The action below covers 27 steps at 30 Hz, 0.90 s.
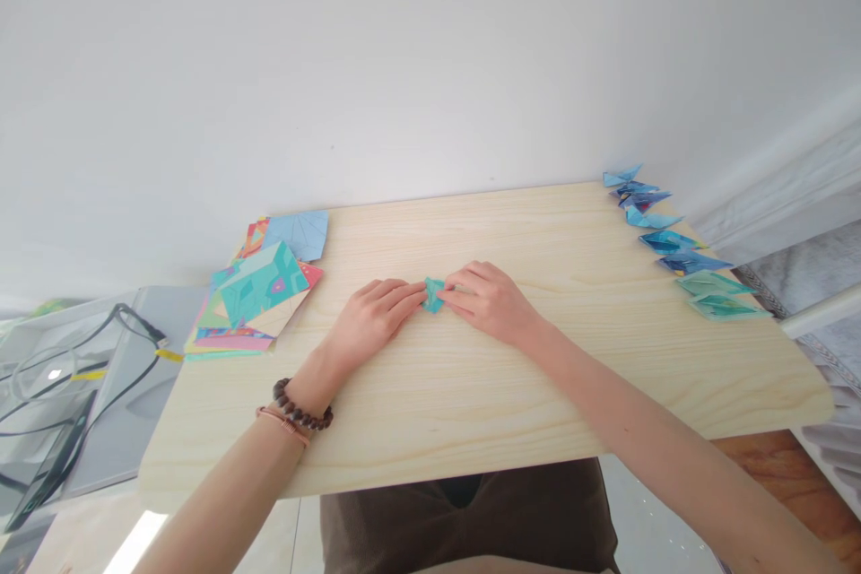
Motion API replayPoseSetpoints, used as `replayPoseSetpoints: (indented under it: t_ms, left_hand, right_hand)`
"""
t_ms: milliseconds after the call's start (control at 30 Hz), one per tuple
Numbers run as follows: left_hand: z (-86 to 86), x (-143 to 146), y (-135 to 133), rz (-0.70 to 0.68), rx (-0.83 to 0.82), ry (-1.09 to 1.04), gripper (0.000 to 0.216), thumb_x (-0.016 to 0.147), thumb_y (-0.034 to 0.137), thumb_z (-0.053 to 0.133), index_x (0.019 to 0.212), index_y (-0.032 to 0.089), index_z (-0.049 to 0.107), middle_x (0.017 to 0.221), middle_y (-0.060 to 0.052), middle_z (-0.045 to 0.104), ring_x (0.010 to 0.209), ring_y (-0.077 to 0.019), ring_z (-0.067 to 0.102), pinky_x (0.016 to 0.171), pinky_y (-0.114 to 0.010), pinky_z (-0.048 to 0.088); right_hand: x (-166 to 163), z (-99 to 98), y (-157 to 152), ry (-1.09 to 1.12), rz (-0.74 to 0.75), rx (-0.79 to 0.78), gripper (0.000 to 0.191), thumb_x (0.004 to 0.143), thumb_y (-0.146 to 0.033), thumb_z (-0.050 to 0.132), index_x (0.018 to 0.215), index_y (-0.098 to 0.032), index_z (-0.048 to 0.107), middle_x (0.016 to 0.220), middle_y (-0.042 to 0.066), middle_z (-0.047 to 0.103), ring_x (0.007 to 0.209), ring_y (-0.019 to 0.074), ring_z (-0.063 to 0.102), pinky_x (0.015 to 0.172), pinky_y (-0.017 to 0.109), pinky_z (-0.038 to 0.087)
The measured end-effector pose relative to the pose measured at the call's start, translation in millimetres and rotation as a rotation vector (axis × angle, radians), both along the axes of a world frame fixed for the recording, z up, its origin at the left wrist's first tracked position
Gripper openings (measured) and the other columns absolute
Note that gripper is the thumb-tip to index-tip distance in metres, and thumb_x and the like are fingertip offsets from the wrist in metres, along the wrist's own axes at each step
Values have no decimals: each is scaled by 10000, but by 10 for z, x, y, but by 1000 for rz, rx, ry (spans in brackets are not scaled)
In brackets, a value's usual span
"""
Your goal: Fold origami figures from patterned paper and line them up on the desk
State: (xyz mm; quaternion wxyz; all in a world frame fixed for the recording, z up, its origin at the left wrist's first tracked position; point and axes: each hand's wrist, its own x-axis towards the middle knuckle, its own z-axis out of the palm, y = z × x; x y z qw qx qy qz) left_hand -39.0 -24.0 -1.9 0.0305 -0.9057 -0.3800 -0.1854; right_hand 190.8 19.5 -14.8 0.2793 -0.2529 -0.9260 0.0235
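Observation:
A small teal piece of folded origami paper [434, 294] lies between my two hands at the middle of the wooden table. My left hand [380, 316] rests on the tabletop, its fingers together and their tips pressing the paper's left edge. From the other side, my right hand [488, 300] pinches the paper's right edge between thumb and fingers. Parts of the paper are covered by the fingertips, so its exact folded shape is hard to make out.
Patterned origami sheets [265, 287] are piled at the table's left. Several folded blue and green paper figures [673, 242] line its right edge. A white wall [430, 63] stands behind. Cables [121, 314] lie on a grey surface beyond the left edge.

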Motion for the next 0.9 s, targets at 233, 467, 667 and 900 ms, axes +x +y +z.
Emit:
replayPoseSetpoints:
  t_ms: [233, 467, 667, 900]
  left_hand:
    - [40, 48, -44, 48, -67, 5, 327, 876, 286, 489, 1187, 207, 548, 1197, -87, 576, 1049, -242, 530, 862, -406, 434]
    - [-17, 111, -48, 143, -73, -114, 256, 888, 261, 465, 1095, 207, 605, 1024, -93, 577, 937, -203, 529, 783, -359, 461]
    - [-26, 97, -31, 160, -154, -207, 225, 891, 237, 467, 1072, 174, 585, 934, -68, 611, 892, -184, 534, 809, -339, 455]
    - [-37, 90, -32, 251, -161, -223, 192, 883, 270, 480, 973, 186, 628, 939, -66, 598, 896, -189, 525, 798, -335, 455]
  right_hand:
    - [-43, 9, -70, 10, -51, -114, 218, 896, -183, 451, 925, -191, 666, 887, 67, 612, 847, 178, 509, 778, 337, 411]
    - [-60, -30, -43, 174, -73, -305, 185, 889, -225, 483, 887, -201, 666, 869, 49, 597, 827, 168, 521, 785, 328, 430]
    - [-56, -31, -68, 225, -111, -373, 155, 876, -208, 503, 878, -202, 657, 866, 40, 608, 847, 166, 530, 791, 310, 432]
    - [-99, 19, -130, 204, -226, -420, 156, 875, -215, 493, 862, -210, 648, 858, 37, 588, 851, 171, 530, 809, 331, 404]
